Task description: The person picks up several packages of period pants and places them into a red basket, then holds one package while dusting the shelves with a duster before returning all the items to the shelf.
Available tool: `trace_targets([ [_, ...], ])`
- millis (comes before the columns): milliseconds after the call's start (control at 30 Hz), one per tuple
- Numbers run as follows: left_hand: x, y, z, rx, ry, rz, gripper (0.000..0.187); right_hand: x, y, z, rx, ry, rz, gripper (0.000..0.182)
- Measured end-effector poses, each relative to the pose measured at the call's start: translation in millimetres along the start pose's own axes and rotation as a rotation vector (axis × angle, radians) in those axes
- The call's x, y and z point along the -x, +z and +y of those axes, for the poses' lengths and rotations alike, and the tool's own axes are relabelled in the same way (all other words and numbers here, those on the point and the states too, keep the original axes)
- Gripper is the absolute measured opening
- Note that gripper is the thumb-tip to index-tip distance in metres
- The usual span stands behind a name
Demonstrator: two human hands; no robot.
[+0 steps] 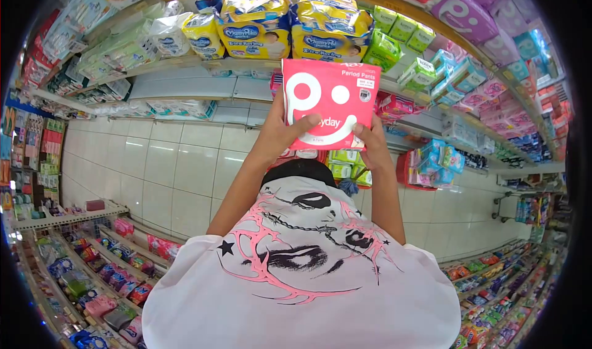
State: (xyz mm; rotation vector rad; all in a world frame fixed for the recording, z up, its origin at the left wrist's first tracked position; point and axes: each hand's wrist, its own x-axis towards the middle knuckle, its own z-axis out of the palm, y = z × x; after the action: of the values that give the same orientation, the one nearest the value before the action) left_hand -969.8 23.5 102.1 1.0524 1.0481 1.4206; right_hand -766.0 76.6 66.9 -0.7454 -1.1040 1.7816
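Both hands are holding a pink pack [331, 105] up at about 12 to 1 o'clock from the middle of the view, just beyond the shirt. The left hand [280, 124] is gripping its lower left side and the right hand [373, 142] its lower right corner; each thumb is lying across the front, and the remaining fingers are mostly hiding behind. The step in hand seems to be looking over the printed front, which is facing the wearer and showing "Period Pants". Any next move appears to call for a steady two-handed hold, since the pack looks soft-sided and could be creasing under a hard squeeze.

The pack is looking closed, so its contents are staying out of sight. Beyond it, at 12 o'clock, a shelf [172, 85] is carrying yellow diaper packs [332, 41], with green packs [382, 50] sitting just beside them towards 1 o'clock. At 3 o'clock, blue packs [439, 158] are standing low beside a red item [404, 169]; whether that is a container, I cannot tell. At 8 o'clock, a rack [74, 222] is holding rows of small colourful packets, too small for reading.
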Motion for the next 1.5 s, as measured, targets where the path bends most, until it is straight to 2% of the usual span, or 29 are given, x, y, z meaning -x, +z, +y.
trace_targets([
  [33, -2.3, -3.7, 8.0, 0.051, -0.032, 0.017, 0.07, -2.8, 9.4, -3.2, -0.038, -0.005, -0.021, 0.058],
  [167, -7.9, -27.2, 12.8, 0.052, 0.087, 0.009, 0.063, -24.6, 17.2, 11.2, 0.005, -0.067, -0.001, 0.061],
  [267, -11.6, -43.5, 21.3, 0.005, 0.124, -0.001, 0.064, -37.6, 23.1, 19.4, 0.073, -0.115, -0.025, 0.063],
  [400, -18.9, -58.1, 27.8, -0.012, 0.123, 0.022, 0.065, -44.4, 53.4, -11.5, 0.193, -0.139, -0.082, 0.065],
  [467, -23.4, -61.9, 34.5, -0.025, 0.201, 0.003, 0.069, -50.2, 59.5, -21.0, 0.332, -0.146, -0.086, 0.065],
  [600, -34.6, -66.0, 53.1, -0.023, 0.221, -0.081, 0.079, -57.9, 70.7, -54.7, 0.509, -0.219, -0.15, 0.065],
  [667, -45.1, -63.3, 70.0, -0.115, 0.403, -0.097, 0.088, -64.3, 78.2, -85.4, 0.535, -0.263, -0.114, 0.061],
  [700, -56.1, -66.2, 77.7, -0.043, 0.454, -0.173, 0.093, -70.4, 81.3, -105.8, 0.562, -0.309, -0.109, 0.059],
  [767, -64.7, -59.1, 121.5, 0.06, 0.495, -0.289, 0.086, -82.8, 88.9, -154.6, 0.68, -0.539, -0.048, 0.051],
  [800, -70.8, -60.2, 137.2, 0.056, 0.493, -0.302, 0.086, -88.1, 93.0, -180.5, 0.641, -0.541, 0.028, 0.049],
  [867, -82.1, -68.3, 163.7, -0.075, 0.536, -0.188, 0.073, -102.3, 95.6, -231.3, 0.597, -0.504, 0.153, 0.05],
  [900, -86.2, -71.4, 173.9, -0.084, 0.543, -0.2, 0.073, -113.0, 92.7, -254.4, 0.594, -0.47, 0.198, 0.052],
  [967, -95.0, -74.3, 191.5, -0.205, 0.559, -0.252, 0.057, -137.2, 82.7, -291.5, 0.698, -0.506, 0.253, 0.057],
  [1100, -125.7, -62.2, 211.0, -0.365, 0.582, -0.243, 0.043, -191.0, 77.9, -334.1, 0.772, -0.489, 0.224, 0.059],
  [1200, -162.9, -51.7, 222.1, -0.549, 0.725, -0.178, 0.045, -251.9, 70.2, -342.7, 0.751, -0.565, 0.206, 0.061],
  [1233, -174.0, -48.4, 228.2, -0.555, 0.725, -0.179, 0.045, -274.3, 65.2, -343.4, 0.826, -0.662, 0.231, 0.069],
  [1267, -185.2, -44.6, 234.4, -0.68, 0.812, -0.096, 0.047, -285.1, 62.5, -342.7, 0.9, -0.758, 0.257, 0.077],
  [1300, -196.2, -41.1, 240.0, -0.803, 0.897, -0.012, 0.05, -285.1, 66.2, -342.4, 0.941, -0.767, 0.211, 0.082],
  [1333, -208.2, -38.7, 243.3, -0.807, 0.899, -0.013, 0.05, -286.2, 67.7, -340.1, 0.938, -0.769, 0.212, 0.082],
  [1400, -233.5, -34.6, 246.6, -1.006, 1.074, 0.159, 0.053, -286.1, 70.7, -330.9, 0.786, -0.577, 0.035, 0.08],
  [1467, -261.6, -32.8, 248.7, -1.007, 1.058, 0.154, 0.059, -275.0, 76.0, -320.2, 0.763, -0.571, 0.049, 0.076],
  [1500, -275.4, -31.7, 249.0, -1.163, 1.091, 0.216, 0.066, -286.4, 68.5, -315.3, 0.738, -0.589, 0.035, 0.076],
])
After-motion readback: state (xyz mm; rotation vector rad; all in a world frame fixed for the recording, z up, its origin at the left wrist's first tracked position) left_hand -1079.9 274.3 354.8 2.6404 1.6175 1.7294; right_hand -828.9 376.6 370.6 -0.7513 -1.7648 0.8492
